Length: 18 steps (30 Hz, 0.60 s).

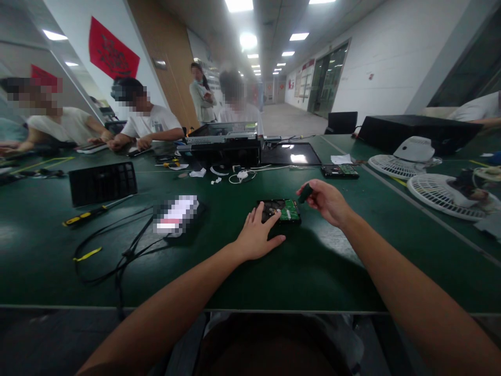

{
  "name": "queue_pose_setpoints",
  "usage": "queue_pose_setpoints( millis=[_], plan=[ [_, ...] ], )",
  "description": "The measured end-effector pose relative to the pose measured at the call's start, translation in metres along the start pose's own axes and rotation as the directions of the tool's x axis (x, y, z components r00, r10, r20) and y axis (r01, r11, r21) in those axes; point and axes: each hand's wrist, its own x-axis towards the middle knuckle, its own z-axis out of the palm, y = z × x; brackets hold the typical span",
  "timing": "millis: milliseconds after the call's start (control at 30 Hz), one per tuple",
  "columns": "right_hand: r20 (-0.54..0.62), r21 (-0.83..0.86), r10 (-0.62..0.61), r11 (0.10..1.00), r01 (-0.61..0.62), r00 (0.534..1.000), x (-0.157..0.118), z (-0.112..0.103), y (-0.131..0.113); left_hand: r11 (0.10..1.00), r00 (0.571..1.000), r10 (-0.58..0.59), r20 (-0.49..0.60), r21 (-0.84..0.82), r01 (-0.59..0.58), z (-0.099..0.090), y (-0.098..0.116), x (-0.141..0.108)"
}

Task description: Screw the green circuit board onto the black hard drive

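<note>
A hard drive lies on the green table with its green circuit board facing up. My left hand rests over its left part with fingers spread, steadying rather than gripping it. Just right of the drive, my right hand is raised above the table. Its fingers close on a short dark green cylinder, which looks like a small tool handle. The cylinder's lower end stands apart from the drive, and I cannot make out a tip.
Left of me are a phone, black cables, a yellow-black screwdriver and a dark panel. Ahead stands an opened metal case. A second drive and white fan parts lie right. Several people sit or stand around.
</note>
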Motion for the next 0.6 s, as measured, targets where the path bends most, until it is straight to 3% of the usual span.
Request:
queue_pose_setpoints(
  millis=[433, 600],
  plan=[
    [0.047, -0.111, 0.007, 0.994, -0.001, 0.999, -0.0037, 0.0016, -0.0007, 1.000, 1.000, 0.004, 0.005, -0.001, -0.004, -0.0011, 0.0005, -0.0008],
    [0.049, -0.082, 0.009, 0.997, -0.005, 0.999, -0.0025, 0.0022, 0.0007, 1.000, 1.000, -0.004, 0.013, -0.006, 0.004, -0.0025, 0.0016, -0.0015]
  ],
)
